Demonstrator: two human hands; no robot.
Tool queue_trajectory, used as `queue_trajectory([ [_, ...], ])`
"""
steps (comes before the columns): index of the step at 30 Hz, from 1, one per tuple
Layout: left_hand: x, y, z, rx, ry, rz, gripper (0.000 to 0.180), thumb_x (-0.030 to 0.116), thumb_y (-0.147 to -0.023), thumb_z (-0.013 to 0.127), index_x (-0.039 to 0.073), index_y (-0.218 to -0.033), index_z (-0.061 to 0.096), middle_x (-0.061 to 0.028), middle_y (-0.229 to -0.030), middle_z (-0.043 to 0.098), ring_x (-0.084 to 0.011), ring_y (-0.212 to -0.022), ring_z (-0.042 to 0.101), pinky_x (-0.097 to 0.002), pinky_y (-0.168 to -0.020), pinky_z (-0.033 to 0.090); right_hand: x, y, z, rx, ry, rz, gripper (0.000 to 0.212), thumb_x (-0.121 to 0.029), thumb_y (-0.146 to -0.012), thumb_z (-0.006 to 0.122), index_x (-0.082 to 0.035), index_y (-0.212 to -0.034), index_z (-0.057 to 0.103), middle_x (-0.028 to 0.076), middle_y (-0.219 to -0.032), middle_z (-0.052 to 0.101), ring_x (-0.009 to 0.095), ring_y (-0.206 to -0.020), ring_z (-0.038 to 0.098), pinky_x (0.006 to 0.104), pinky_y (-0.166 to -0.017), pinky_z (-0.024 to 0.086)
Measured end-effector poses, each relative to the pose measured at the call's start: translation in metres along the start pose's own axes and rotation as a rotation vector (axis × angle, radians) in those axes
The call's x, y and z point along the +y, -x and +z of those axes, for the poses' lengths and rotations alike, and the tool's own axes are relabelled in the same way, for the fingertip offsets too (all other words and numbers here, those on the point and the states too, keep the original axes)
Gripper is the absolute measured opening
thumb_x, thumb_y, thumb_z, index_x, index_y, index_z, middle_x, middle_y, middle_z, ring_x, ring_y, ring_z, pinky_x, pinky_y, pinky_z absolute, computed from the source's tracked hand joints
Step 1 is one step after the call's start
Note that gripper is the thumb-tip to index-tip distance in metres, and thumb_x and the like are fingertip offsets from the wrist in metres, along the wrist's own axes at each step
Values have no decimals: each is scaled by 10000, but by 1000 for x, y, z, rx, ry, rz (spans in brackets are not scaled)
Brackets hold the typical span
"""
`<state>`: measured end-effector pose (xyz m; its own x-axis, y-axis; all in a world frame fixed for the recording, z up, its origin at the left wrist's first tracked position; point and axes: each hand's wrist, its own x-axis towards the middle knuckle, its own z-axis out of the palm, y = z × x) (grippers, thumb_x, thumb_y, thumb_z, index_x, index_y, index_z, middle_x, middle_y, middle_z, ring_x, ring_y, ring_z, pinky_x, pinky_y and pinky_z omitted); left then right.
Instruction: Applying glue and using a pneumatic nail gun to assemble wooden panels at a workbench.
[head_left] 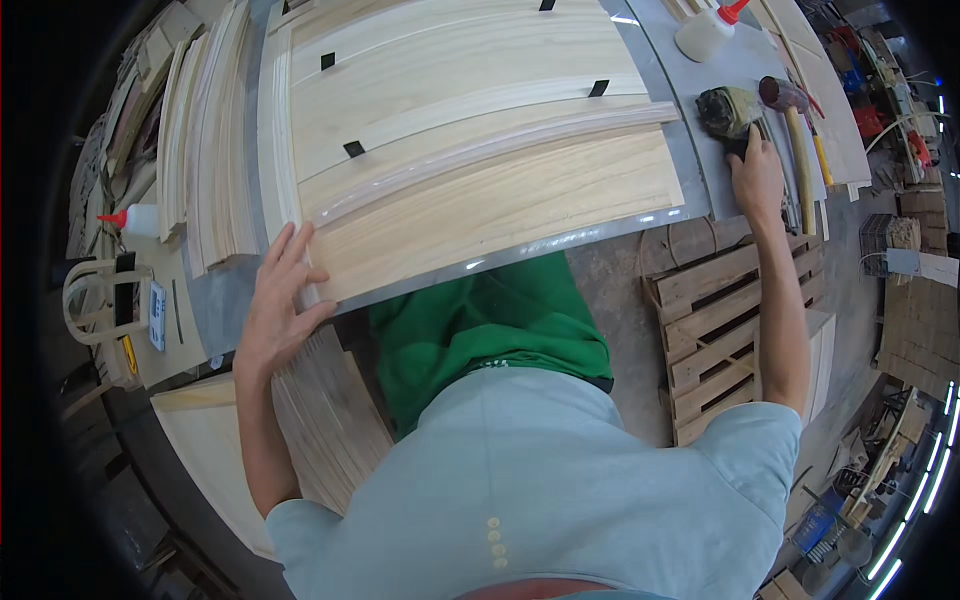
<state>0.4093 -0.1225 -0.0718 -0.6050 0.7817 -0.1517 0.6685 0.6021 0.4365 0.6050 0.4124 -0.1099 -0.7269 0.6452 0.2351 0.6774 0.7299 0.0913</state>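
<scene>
A pale wooden panel (500,215) lies on the grey worktable, with a long moulding strip (480,155) across it and a narrow upright strip (285,150) along its left edge. At the near left corner, my left hand (275,305) rests with fingers spread on that edge strip, the thumb by the front edge. My right hand (757,185) is at the table's right side, closed around the dark handle of a worn yellow-and-black nail gun (728,110); part of the handle is hidden by the fingers. Small black pieces (354,149) sit on the panel.
Beside the nail gun lies a mallet (790,105), and a white glue bottle (705,35) stands farther back. Stacked wood strips (215,150) and another glue bottle (140,220) are at left. A wooden pallet (715,340) leans below the table on the right.
</scene>
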Motion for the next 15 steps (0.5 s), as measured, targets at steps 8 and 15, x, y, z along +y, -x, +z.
queue_trajectory([
  [8, 12, -8, 13, 167, 163, -191, 254, 66, -729, 688, 48, -940, 549, -151, -1374, 460, -334, -1362, 273, -426, -1078, 265, -60, 1, -5, 77, -625, -151, 305, -50, -841, 583, 3, -1140, 564, 161, -1015, 620, 308, -905, 610, 346, -813, 478],
  [15, 21, -18, 23, 357, 240, -276, 281, 61, -787, 642, 33, -1056, 564, -144, -1296, 528, -302, -1288, 399, -389, -1040, 330, -61, -13, 8, -22, -727, -171, 265, -44, -838, 586, 7, -1098, 580, 149, -990, 614, 263, -893, 605, 325, -802, 479],
])
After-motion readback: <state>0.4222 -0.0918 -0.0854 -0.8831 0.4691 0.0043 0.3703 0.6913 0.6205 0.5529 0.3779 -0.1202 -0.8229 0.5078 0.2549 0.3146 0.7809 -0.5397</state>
